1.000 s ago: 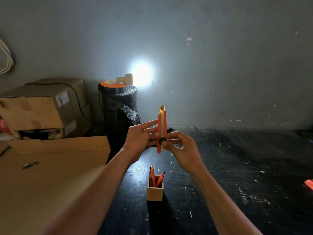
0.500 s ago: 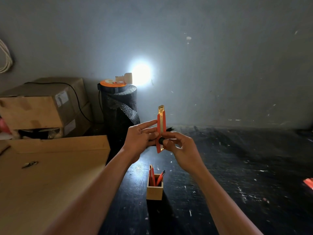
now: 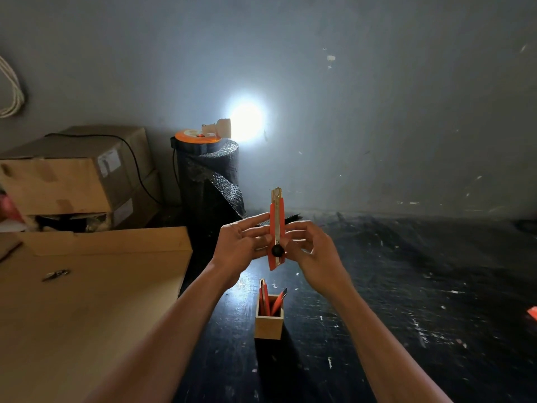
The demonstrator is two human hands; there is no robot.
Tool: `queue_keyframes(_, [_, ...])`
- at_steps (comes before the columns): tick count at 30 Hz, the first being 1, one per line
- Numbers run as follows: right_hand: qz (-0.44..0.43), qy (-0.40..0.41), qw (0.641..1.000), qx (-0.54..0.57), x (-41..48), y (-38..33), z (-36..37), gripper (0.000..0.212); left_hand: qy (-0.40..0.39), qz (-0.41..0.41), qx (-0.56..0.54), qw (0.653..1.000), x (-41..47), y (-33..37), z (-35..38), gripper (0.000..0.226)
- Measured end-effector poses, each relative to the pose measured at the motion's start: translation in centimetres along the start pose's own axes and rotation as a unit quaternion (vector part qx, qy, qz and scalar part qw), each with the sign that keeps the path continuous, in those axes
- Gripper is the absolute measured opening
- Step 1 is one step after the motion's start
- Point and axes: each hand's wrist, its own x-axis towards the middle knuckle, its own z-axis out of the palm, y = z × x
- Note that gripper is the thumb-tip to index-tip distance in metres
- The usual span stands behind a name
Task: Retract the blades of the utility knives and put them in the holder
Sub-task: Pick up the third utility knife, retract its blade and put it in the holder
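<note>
A grey wall (image 3: 377, 97) fills the upper half of the frame. A black, scuffed work surface (image 3: 406, 301) occupies the lower right. A flat sheet of cardboard (image 3: 87, 301) covers the lower left. 2 stacked cardboard boxes (image 3: 75, 175) are seen at mid left, against the wall. A roll of black bubble wrap (image 3: 210, 181) stands upright just right of the boxes, with an orange reel (image 3: 199, 136) on top and a lit lamp (image 3: 245, 122) shining beside it.

The left hand (image 3: 241, 242) and the right hand (image 3: 313, 251) are raised at frame centre. An orange utility knife (image 3: 276, 228) is held upright between them. It is pinched by the fingers of both hands on either side of its lower body, the remaining left fingers spread loosely. The black slider knob (image 3: 277, 250) sits low on the handle. A short metal tip shows at the top.

The small wooden holder (image 3: 268, 324) stands on the black surface directly below the hands. 2 orange knives (image 3: 268, 299) are seen inside it. A small orange object (image 3: 533, 312) lies at the right edge, too cropped to identify.
</note>
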Motion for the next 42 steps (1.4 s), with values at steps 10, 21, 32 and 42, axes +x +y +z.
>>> queue_keyframes(10, [0.060, 0.018, 0.997, 0.040, 2.1, 2.1, 0.6, 0.023, -0.031, -0.040, -0.002, 0.999, -1.0, -3.5, 0.0, 0.041])
queue_keyframes(21, [0.124, 0.017, 0.992, 0.012, 2.5, 9.7, 3.2, 0.013, 0.065, -0.139, 0.213, 0.965, 0.4, -15.5, -2.6, 0.048])
queue_keyframes(32, [0.182, -0.010, 0.977, -0.108, 2.1, 17.2, 6.5, 0.008, 0.029, -0.228, 0.297, 0.927, 1.9, -21.8, -2.0, 0.079])
queue_keyframes(42, [0.231, -0.062, 0.958, -0.158, 0.8, 20.6, 8.0, 0.009, 0.058, -0.235, 0.284, 0.928, 2.5, -24.4, -1.9, 0.071])
